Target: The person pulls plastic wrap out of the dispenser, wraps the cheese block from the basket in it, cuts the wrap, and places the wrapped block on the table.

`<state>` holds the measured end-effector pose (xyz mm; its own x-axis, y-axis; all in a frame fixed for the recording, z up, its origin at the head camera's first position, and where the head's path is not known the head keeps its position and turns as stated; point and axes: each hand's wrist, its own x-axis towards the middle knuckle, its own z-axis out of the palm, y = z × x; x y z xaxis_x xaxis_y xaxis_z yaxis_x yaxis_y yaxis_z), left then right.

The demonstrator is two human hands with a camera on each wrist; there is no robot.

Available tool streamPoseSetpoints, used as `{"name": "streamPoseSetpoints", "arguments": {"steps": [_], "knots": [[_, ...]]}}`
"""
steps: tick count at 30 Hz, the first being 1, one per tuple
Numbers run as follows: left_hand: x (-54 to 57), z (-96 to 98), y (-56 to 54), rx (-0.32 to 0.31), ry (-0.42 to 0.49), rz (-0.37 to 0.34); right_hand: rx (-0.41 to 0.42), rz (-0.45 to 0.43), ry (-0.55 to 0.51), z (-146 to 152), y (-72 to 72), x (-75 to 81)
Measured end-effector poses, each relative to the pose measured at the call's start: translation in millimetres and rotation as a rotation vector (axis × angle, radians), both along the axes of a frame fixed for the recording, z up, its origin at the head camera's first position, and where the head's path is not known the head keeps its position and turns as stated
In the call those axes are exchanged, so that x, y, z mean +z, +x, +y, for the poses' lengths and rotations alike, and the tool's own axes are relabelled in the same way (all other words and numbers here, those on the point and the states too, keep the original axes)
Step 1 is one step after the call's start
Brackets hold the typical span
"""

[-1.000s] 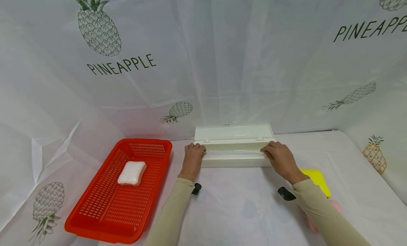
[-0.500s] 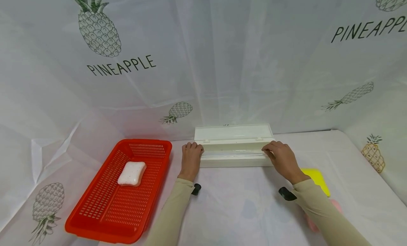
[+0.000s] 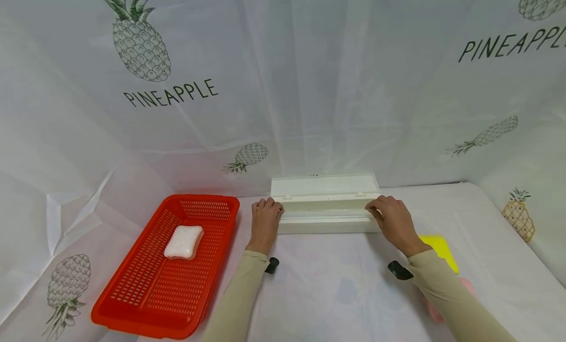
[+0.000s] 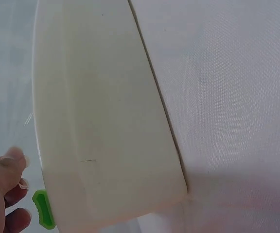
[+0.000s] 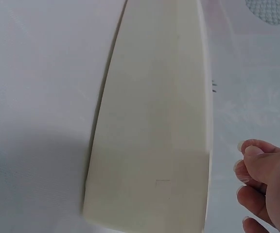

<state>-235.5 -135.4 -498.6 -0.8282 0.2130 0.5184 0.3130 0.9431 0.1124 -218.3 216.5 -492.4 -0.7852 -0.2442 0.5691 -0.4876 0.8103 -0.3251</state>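
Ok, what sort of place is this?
Probably a makeshift tabletop booth, perhaps for filming: pineapple-print sheeting rises behind and at both sides, and a pale cloth lies under the basket and box.

Cream-white box, green slider, red basket, beige sleeves, yellow object, pineapple-patterned white backdrop

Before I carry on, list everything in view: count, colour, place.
Box: 1, cream, far table edge, lid raised
Tab: 1, green, box rim, left end
Basket: 1, red, table's left
Block: 1, white, in basket
Flat item: 1, yellow, table's right
Pink item: apparently 1, pink, behind right sleeve
Table cover: 1, white, under basket
Backdrop: 1, white, pineapple prints, behind table
Sleeves: 2, beige, forearms
Wrist devices: 2, black, wrists
Hands: 2, bare, at box's ends
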Motion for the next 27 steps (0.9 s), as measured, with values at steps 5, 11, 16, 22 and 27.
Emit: {"name": "streamPoseSetpoints", "arguments": {"steps": [5,11,16,22,27], "knots": [[-1.4,-0.4,-0.4,0.006,-0.004,0.002,-0.013,-0.011,0.004,1.6,0.3,-0.2],[1.2,-3.0,0.1,0.025,-0.015,-0.022,-0.002,0.023,-0.014,0.2,-0.8,-1.1],[3.4,-5.0,1.7,0.023,0.001,-0.038,0.001,0.024,-0.022,-1.9,-1.0,-0.6],[5.5,-5.5,1.6,0.019,0.020,-0.031,0.008,0.040,-0.027,-3.2,-0.1,1.2],[8.6,-4.4,2.1,0.010,0.030,-0.019,0.010,0.055,-0.022,-0.7,-1.8,-0.4]]}}
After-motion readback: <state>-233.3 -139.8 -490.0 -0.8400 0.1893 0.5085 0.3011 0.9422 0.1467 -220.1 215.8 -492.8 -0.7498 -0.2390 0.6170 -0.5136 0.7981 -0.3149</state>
